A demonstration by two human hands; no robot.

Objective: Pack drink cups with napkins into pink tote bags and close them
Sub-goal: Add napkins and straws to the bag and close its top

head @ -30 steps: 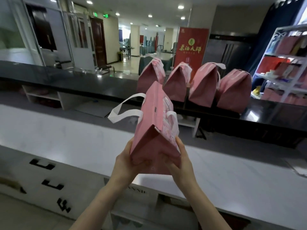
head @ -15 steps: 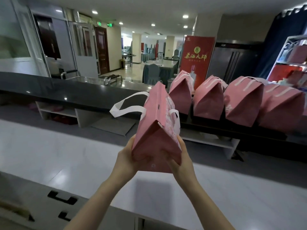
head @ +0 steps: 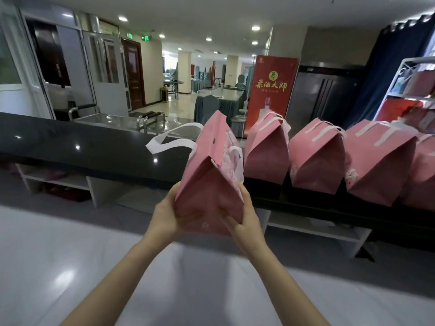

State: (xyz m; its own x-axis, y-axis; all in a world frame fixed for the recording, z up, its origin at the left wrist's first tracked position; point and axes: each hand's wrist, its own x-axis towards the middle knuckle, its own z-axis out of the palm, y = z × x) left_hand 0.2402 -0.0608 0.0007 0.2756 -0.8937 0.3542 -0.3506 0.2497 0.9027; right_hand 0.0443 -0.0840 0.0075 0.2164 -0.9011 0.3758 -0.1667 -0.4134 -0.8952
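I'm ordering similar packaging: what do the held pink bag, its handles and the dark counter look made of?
The held pink bag looks like matte paper or non-woven fabric; crisp folded gussets suggest paper, though it's unclear. Its white handles look like flat, soft non-woven straps. The dark counter seems to be polished stone or laminate, since it mirrors the ceiling lights.

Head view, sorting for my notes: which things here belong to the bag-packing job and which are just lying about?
Belongs to the job:
- closed pink tote bag in the grip of left hand and right hand
- row of closed pink tote bags on the dark counter

Just lying about:
- red banner
- white shelf rack
- steel cart
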